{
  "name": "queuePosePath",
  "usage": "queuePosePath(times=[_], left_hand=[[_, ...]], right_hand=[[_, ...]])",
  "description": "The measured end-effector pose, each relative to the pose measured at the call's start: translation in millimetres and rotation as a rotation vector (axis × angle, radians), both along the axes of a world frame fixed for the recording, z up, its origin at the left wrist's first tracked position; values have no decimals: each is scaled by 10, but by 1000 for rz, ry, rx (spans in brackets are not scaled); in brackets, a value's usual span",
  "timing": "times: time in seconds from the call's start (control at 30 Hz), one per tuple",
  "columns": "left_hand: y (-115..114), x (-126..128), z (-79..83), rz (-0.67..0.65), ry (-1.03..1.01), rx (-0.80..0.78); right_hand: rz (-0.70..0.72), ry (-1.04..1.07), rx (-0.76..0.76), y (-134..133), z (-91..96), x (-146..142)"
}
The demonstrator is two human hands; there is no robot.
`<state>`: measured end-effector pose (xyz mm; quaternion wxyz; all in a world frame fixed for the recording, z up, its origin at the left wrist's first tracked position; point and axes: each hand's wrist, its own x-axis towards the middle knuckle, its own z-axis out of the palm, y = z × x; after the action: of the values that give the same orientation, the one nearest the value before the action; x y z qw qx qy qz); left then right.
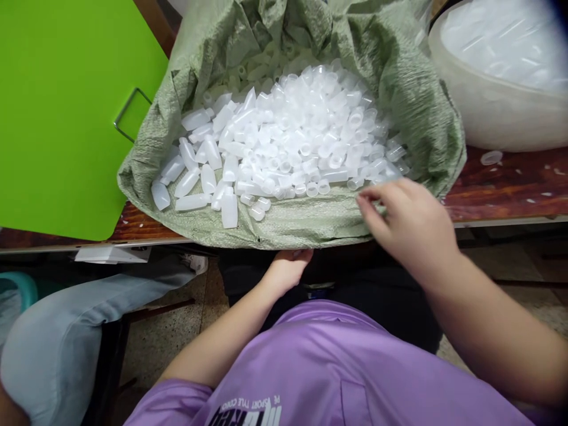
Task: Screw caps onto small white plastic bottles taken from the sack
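A green woven sack [310, 222] lies open on its side, its mouth toward me. Inside is a heap of small white translucent plastic caps [310, 142], mostly short ring-like pieces at the middle and right. Small white plastic bottles [229, 210] lie at the heap's left. My right hand [408, 216] is over the sack's front right lip, thumb and index fingertip brought together in a pinch. Whether anything is between those tips I cannot make out. Below the sack's front edge is my left hand [290, 269], its fingers mostly hidden under the fabric.
A large whitish tub [497, 118] full of white pieces stands on the wooden table [510, 186] at right, a loose ring [491, 157] beside it. At left is a bright green panel [66, 118] with a metal handle [132, 113]. Another person's jeans-clad leg [66, 331] is close by.
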<state>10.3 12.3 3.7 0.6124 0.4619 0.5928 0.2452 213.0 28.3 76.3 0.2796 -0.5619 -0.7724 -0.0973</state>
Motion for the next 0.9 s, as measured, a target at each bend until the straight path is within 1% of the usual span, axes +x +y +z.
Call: queuePosePath(times=[0.03,0.1,0.17,0.23,0.27,0.33,0.43,0.5,0.53,0.57,0.63,0.67,0.7,0.8,0.83,0.9], left_hand=[[-21,-20,17,27,-3,-15],[-61,-73,58,44,-63,-83],[-91,-139,103,53,-214,-259],[-108,-203,143,58,-396,-423],[-110,-229,157,58,-483,-477],[-108,-259,173,49,-613,-514],[-97,-253,166,64,-688,-444],[-92,-229,150,121,-710,-389],[-92,-215,142,152,-726,-377],[-93,-200,134,178,-742,-374],[-102,-168,124,208,-761,-394],[-108,-152,123,210,-760,-408],[-115,-138,124,203,-751,-420],[-139,-110,137,132,-681,-457],[-146,-108,142,99,-647,-471],[-159,-114,148,53,-583,-504]], right_hand=[[-41,-50,-25,135,43,30],[-64,-155,-57,356,66,76],[-53,-225,-69,483,29,98],[-44,-247,-80,528,-27,106],[-43,-243,-80,528,-48,108],[-46,-222,-66,496,-51,115],[-5,-132,-6,346,42,125],[97,12,-28,167,117,116],[187,85,-90,60,137,104],[300,134,-182,-52,137,85],[516,138,-383,-264,68,33],[575,131,-437,-356,4,4],[589,139,-453,-434,-71,-23],[506,252,-352,-583,-281,-72],[498,269,-322,-608,-324,-75],[540,238,-286,-632,-360,-65]])
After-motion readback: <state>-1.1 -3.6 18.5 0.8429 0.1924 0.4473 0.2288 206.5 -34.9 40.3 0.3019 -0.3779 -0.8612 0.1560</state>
